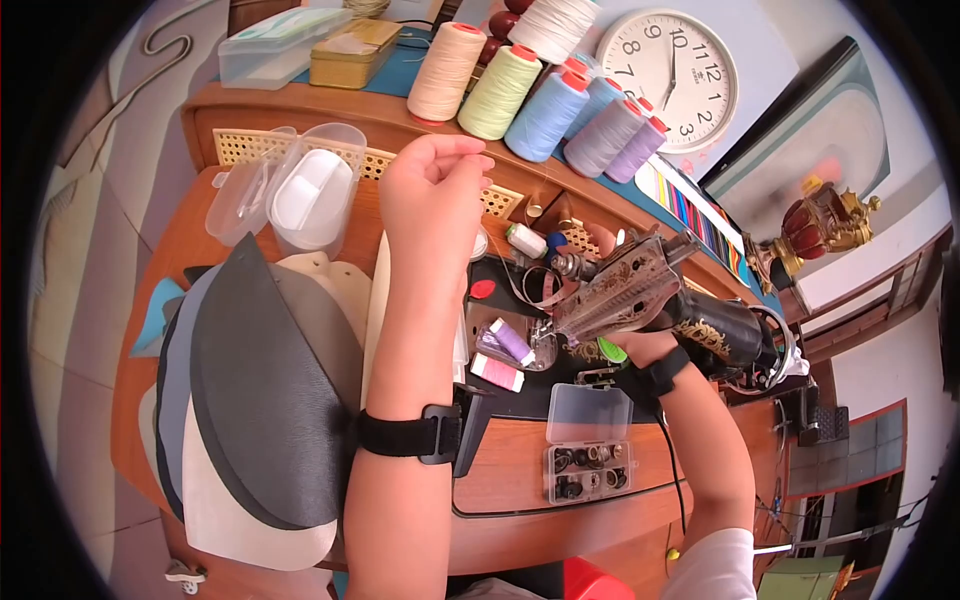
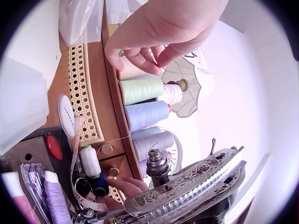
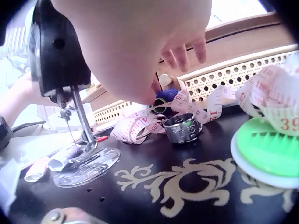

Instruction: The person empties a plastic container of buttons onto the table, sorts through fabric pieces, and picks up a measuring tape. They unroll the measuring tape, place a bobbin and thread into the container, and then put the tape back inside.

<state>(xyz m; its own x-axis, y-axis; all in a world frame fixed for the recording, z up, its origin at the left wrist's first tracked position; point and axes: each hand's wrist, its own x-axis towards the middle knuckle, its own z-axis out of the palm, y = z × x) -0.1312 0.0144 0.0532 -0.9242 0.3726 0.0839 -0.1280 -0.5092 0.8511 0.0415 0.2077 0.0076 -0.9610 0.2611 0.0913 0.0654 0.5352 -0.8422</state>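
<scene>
My left hand (image 1: pixel 435 205) is raised in front of the thread cones, its thumb and fingertips pinched together; a very fine thread (image 2: pixel 116 138) runs up towards it from the small spools. The right hand (image 1: pixel 648 347) reaches under the sewing machine's arm (image 1: pixel 620 290). In the right wrist view, several loosely bent fingers (image 3: pixel 182 56) hang spread behind the machine, beside a dark blue spool (image 3: pixel 166 99); the hand hides its thumb side. A white spool (image 2: pixel 90 161) lies against the blue one. Near the needle are a purple spool (image 1: pixel 512 341) and a pink spool (image 1: pixel 497 372).
Thread cones (image 1: pixel 548 115) and a clock (image 1: pixel 670 78) stand at the back. A tape measure (image 3: pixel 210 109), metal bobbin case (image 3: pixel 182 128) and green disc (image 3: pixel 268 147) lie on the machine bed. Leather pieces (image 1: pixel 270 400) are at left, a bobbin box (image 1: pixel 590 472) in front.
</scene>
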